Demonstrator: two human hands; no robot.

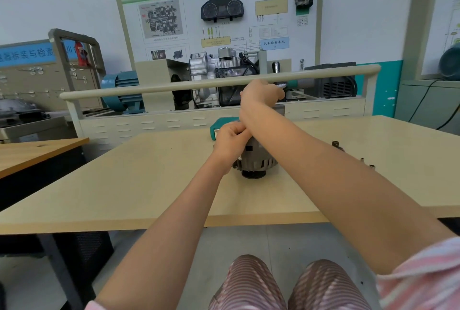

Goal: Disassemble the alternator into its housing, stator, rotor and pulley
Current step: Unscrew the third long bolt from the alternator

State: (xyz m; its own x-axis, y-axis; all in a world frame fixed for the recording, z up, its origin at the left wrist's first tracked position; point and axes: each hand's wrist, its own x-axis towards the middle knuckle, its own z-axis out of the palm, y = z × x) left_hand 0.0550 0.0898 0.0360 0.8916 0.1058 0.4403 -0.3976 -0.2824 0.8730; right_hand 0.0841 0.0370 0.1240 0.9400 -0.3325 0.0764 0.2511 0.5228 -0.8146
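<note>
Two hands worked the alternator, which stood pulley-down on the table. Left hand curled on its upper housing; right hand gripped a green-handled tool above. Brace firmly; keep tool square.

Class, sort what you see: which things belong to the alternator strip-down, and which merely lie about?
Job: grey ribbed alternator, black pulley, green-handled tool, left hand, right hand.
Lying about: small metal sockets, teal case, blue motor.
</note>
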